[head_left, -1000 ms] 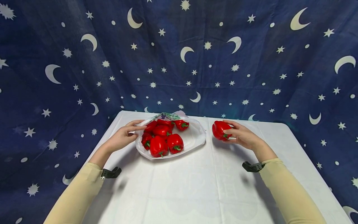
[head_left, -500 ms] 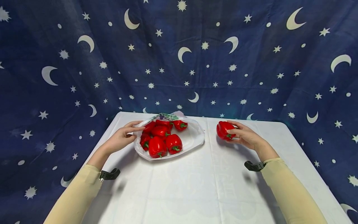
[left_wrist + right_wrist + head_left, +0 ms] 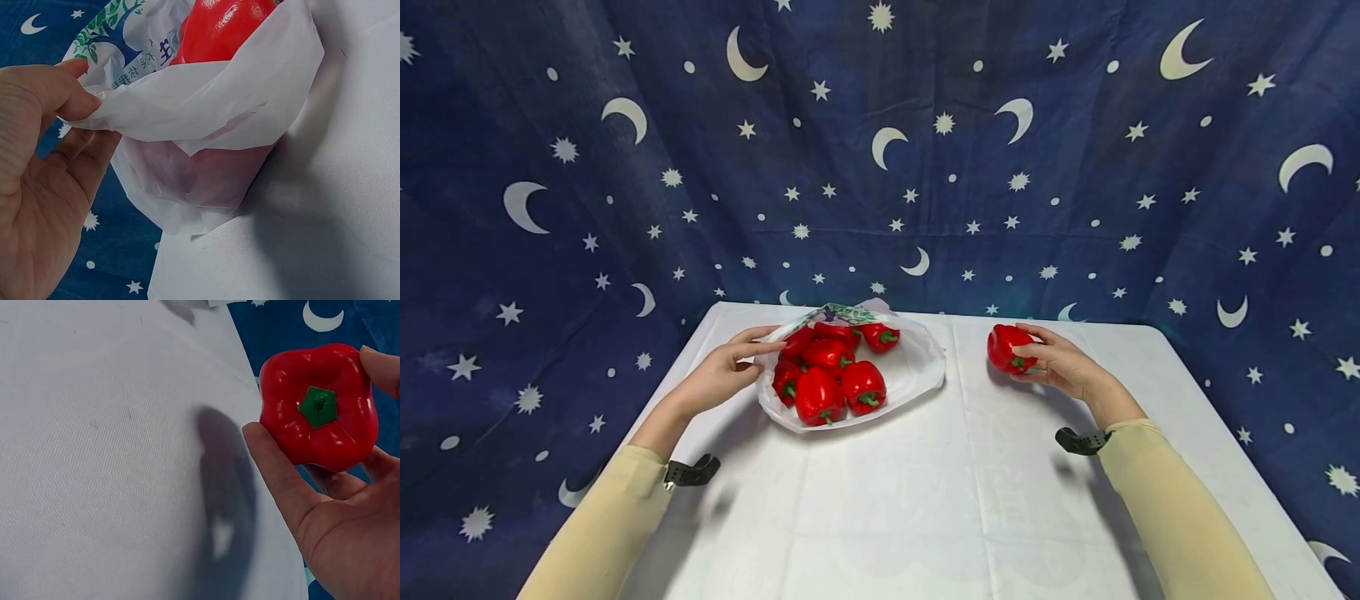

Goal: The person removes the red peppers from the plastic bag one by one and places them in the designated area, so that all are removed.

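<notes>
Right hand (image 3: pixel 1060 367) grips a glossy red pepper (image 3: pixel 319 405) around its sides. Left hand (image 3: pixel 722 373) pinches the limp, thin bag (image 3: pixel 206 112) rim. The pepper likely handles light, firm and slippery.

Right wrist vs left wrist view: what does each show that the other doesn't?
Right wrist only: the right hand gripping a red bell pepper, its green stem facing the camera, held above the table. Left wrist only: the left hand pinching the rim of a white plastic bag with a pepper inside. Both: the white tablecloth and the starry blue backdrop.

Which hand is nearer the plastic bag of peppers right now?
Left. The left hand pinches the plastic bag at its edge; the right hand holds a single red pepper apart, well off to its side.
</notes>
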Demonstrator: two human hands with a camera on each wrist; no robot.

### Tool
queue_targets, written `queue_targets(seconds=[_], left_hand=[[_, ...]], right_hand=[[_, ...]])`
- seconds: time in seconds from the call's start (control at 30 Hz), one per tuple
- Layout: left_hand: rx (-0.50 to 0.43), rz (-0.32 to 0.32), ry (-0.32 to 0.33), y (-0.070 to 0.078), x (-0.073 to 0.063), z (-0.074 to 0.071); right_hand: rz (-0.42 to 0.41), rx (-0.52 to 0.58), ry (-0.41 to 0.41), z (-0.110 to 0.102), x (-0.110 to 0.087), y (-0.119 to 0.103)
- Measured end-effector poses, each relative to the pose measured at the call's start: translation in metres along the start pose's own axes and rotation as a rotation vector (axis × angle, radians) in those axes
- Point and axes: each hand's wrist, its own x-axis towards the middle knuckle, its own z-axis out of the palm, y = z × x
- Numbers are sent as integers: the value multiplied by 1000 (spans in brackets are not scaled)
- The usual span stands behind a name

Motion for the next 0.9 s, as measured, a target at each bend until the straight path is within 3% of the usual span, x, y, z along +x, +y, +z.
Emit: queue_targets(seconds=[0.53,0.9], left_hand=[[-8,0,-1,0,1,0],[-10,-6,0,0,0,0]], right_hand=[[34,-11,74,-8,25,10],[38,-20,100,-1,41,13]])
